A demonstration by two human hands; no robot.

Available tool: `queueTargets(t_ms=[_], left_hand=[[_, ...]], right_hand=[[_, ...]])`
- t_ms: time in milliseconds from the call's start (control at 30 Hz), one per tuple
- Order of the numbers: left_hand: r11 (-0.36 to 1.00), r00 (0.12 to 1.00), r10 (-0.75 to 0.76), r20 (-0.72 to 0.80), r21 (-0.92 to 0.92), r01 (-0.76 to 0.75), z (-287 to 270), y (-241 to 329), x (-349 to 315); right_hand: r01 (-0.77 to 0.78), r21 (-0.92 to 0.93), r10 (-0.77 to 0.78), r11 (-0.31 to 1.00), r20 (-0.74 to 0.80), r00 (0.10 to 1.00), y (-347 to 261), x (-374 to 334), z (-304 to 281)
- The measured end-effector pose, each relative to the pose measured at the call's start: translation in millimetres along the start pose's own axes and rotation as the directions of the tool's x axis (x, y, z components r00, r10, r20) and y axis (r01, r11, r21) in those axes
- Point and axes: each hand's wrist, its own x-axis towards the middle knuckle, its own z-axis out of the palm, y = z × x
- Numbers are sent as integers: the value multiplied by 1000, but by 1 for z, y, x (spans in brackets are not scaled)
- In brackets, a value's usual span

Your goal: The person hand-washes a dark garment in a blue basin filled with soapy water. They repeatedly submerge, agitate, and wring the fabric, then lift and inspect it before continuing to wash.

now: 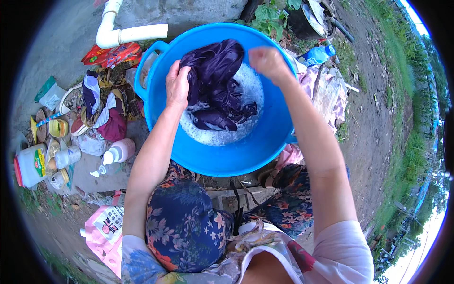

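Over blue tub [265, 142], left hand [178, 87] fingers gripping purple cloth [217, 80], right hand [266, 60] curled just beside

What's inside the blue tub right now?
The blue tub holds white suds and a dark purple cloth, gripped by the left hand. The right hand is over it, blurred. Anything under the cloth and foam is hidden.

A white plastic pipe [124, 33] is seen at eleven o'clock, with a red packet [111, 54] just below it. At nine o'clock a white jug [31, 165] and a pink-bodied bottle [119, 151] are lying near a heap of cloths [100, 111]. A blue bottle [317, 55], possibly crushed, is seen at one o'clock. A pink pouch [106, 234] is lying at seven o'clock.
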Motion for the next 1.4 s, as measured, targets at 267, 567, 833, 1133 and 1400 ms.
queueTargets(t_ms=[267, 567, 833, 1133, 1400], left_hand=[[972, 977, -174, -120, -182, 151, 1, 16, -6], [661, 967, 248, 50, 721, -207, -9, -5, -6], [270, 686, 109, 719, 643, -717, -2, -13, -8], [518, 860, 228, 456, 691, -504, -9, 41, -13], [522, 820, 297, 489, 636, -568, -3, 102, -14]], right_hand=[[-515, -45, 515, 856, 141, 845, 66, -75, 88], [-235, 833, 187, 501, 161, 969, -51, -101, -59], [1, 828, -77, 560, 52, 996, -122, -115, -118], [172, 849, 40, 499, -221, 974, -81, -132, -157], [218, 890, 84, 401, -273, 958, -48, -133, -156]])
